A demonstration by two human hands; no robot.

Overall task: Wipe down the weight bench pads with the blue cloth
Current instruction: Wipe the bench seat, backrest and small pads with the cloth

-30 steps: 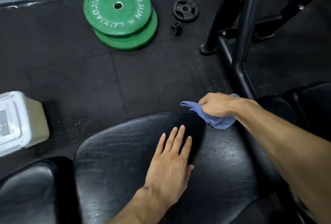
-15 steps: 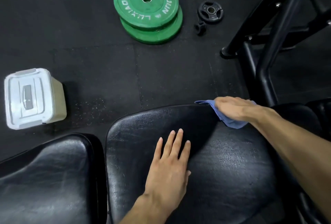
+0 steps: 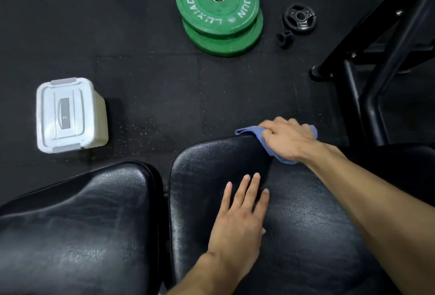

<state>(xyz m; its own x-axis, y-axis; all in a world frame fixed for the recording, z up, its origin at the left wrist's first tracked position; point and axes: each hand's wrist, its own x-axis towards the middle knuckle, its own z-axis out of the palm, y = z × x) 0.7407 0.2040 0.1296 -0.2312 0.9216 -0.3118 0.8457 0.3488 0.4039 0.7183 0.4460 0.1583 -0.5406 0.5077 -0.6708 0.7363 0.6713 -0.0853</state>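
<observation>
Right hand [image 3: 288, 140] is gripping the crumpled blue cloth [image 3: 280, 156], fingers curled round it, pressing it onto the far edge of the black vinyl weight bench pad [image 3: 306, 224]; one corner of the cloth is sticking out past that edge toward the left. Left hand [image 3: 237, 224] is lying flat on the same pad, fingers straight and together, holding nothing, near the pad's middle. A second black vinyl pad [image 3: 77, 224] is sitting just beside the first on the left, a narrow gap between them. On the black rubber floor [image 3: 153, 78] beyond the pads: a white lidded plastic box [image 3: 67, 115] at left, two stacked green weight plates [image 3: 220, 9] further out, a small black weight plate [image 3: 299, 19] right of those, a black metal frame [image 3: 376, 71] at far right.
</observation>
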